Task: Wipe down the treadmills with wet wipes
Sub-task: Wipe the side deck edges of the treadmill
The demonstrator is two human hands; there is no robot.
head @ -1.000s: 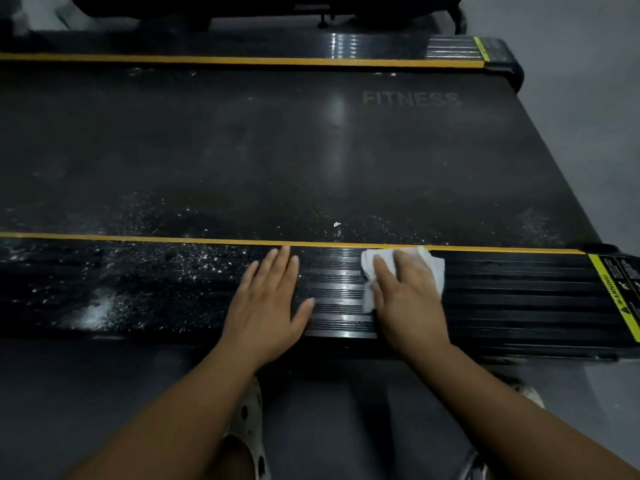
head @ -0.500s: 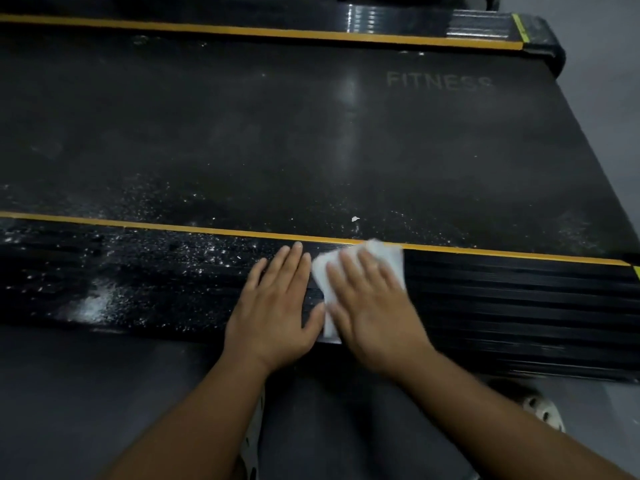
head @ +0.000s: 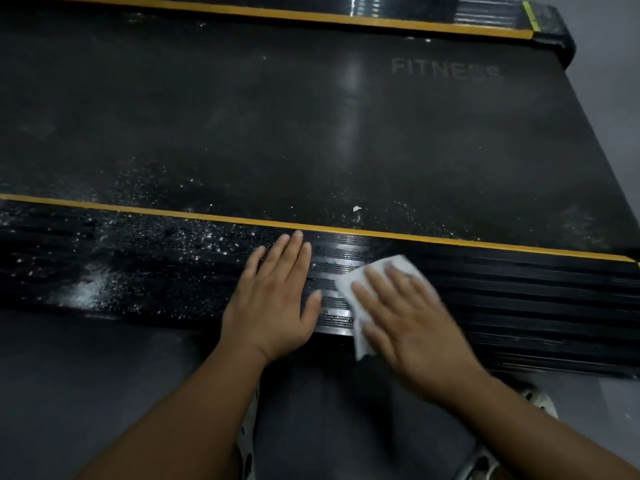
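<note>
A black treadmill lies across the view, its dark belt [head: 311, 133] marked FITNESS. The near ribbed side rail [head: 519, 306] runs below a yellow stripe [head: 138, 211]. My right hand [head: 412, 327] presses flat on a white wet wipe [head: 349, 289] on that rail, fingers straight and blurred. The wipe's lower edge hangs over the rail's front lip. My left hand [head: 273, 299] rests flat on the rail just left of the wipe, fingers straight. White dust specks [head: 90, 289] cover the rail to the left; the rail to the right looks dark and clean.
A small white scrap [head: 356, 208] lies on the belt above the hands. The far side rail [head: 415, 8] with its yellow stripe runs along the top. Grey floor [head: 69, 375] lies in front, and my patterned shoes [head: 533, 403] show beside my dark trousers.
My right hand slid the wipe left against my left hand, then back to the right along the rail. My left hand stayed planted. The camera tilted closer and lower.
</note>
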